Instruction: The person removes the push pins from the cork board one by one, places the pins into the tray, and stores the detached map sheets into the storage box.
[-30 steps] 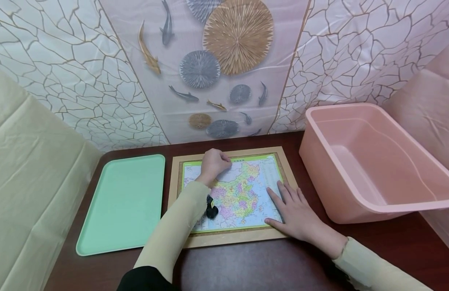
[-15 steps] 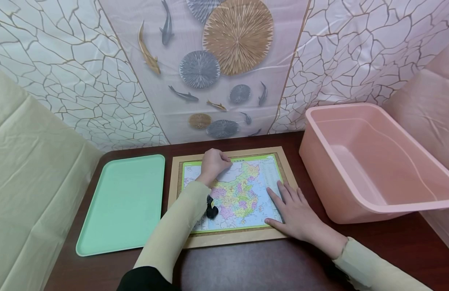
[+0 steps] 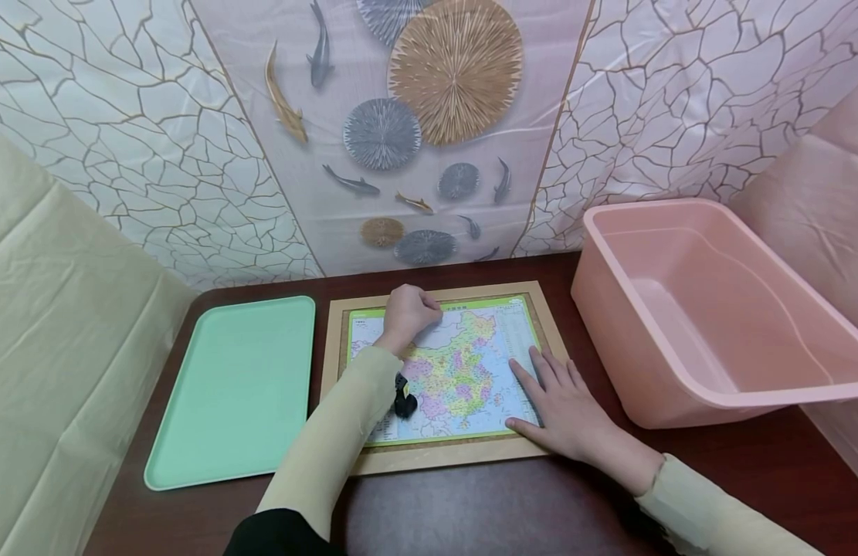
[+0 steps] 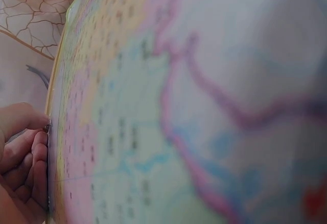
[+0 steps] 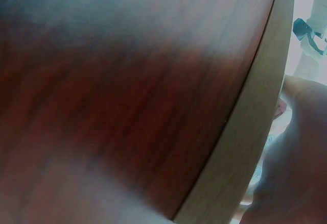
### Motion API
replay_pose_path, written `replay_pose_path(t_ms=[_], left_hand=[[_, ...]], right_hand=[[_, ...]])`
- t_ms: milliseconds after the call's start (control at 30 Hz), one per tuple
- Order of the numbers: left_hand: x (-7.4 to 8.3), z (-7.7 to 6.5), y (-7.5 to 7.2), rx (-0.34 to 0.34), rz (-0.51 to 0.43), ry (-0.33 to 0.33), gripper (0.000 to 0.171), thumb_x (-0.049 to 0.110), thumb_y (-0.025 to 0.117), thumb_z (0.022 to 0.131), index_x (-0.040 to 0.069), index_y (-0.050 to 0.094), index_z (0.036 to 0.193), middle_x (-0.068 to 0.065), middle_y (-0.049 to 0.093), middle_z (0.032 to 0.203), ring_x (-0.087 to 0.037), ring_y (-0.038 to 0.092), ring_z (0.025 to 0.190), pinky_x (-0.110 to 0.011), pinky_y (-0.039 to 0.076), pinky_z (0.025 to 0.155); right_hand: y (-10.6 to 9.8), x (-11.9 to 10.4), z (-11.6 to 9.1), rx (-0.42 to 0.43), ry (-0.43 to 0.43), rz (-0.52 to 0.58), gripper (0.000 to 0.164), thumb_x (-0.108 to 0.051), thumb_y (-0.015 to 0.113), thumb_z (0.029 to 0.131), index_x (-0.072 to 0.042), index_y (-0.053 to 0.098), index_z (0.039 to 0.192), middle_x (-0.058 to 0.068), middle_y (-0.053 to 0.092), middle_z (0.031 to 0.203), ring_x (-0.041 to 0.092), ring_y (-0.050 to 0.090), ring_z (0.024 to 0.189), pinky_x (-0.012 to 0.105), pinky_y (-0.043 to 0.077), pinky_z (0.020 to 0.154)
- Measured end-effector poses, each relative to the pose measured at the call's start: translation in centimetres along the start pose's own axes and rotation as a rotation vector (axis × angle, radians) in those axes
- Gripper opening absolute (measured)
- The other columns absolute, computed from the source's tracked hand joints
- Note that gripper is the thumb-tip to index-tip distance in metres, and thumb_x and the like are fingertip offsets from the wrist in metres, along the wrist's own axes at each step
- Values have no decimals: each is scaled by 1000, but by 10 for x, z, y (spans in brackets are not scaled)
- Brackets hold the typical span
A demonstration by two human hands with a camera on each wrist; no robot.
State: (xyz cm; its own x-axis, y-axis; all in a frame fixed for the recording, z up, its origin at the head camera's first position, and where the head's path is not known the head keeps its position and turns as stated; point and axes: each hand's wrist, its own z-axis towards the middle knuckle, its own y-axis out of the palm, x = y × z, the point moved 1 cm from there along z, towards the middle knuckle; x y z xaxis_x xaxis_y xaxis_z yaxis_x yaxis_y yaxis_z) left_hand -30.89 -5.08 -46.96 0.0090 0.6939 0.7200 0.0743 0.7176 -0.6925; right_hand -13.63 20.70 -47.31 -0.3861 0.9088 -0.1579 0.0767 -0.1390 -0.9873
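A colourful paper map (image 3: 456,371) lies on a brown board with a pale wooden frame (image 3: 429,460). At the map's top edge is my left hand (image 3: 408,315), its fingers curled. In the left wrist view, the thumb and index finger of the left hand (image 4: 23,157) meet on a tiny pin-like thing (image 4: 47,127), mostly hidden between them. My right hand (image 3: 564,409) rests with fingers spread over the map's lower right edge and the frame. The right wrist view shows the palm only in part, beside the wooden frame (image 5: 240,122).
To the left lies a mint-green tray (image 3: 241,394). A deep pink tub (image 3: 679,340) stands at the right. Everything sits on a dark reddish-brown table (image 3: 227,494), with a patterned cloth (image 3: 296,185) hanging behind it. My left wrist has a black device (image 3: 404,401) on it.
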Motion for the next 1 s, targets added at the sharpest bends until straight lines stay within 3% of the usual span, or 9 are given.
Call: replay_pose_path(t_ms=[367,833,1000], left_hand=[[-4,0,1,17,-91,3,8,11,81,91,10,84,84,-6,81,92,-26,73,93,-43,63,88],[-5,3,-4,-37,-151,-26,7,14,81,93,9,85,95,-9,80,109,-29,71,109,-45,61,95],[-4,0,-8,-32,-185,-30,7,13,80,93,9,85,95,-9,80,110,-29,71,107,-43,61,93]], right_hand=[[0,1,-1,0,5,1,91,-64,64,98,-13,36,166,29,27,172,51,28,158,76,24,124],[-1,1,-2,-8,6,9,90,-64,64,98,-13,35,167,29,26,172,51,27,158,76,24,124],[-1,1,-2,-10,5,10,90,-64,64,98,-13,35,167,29,25,172,51,27,158,76,23,124]])
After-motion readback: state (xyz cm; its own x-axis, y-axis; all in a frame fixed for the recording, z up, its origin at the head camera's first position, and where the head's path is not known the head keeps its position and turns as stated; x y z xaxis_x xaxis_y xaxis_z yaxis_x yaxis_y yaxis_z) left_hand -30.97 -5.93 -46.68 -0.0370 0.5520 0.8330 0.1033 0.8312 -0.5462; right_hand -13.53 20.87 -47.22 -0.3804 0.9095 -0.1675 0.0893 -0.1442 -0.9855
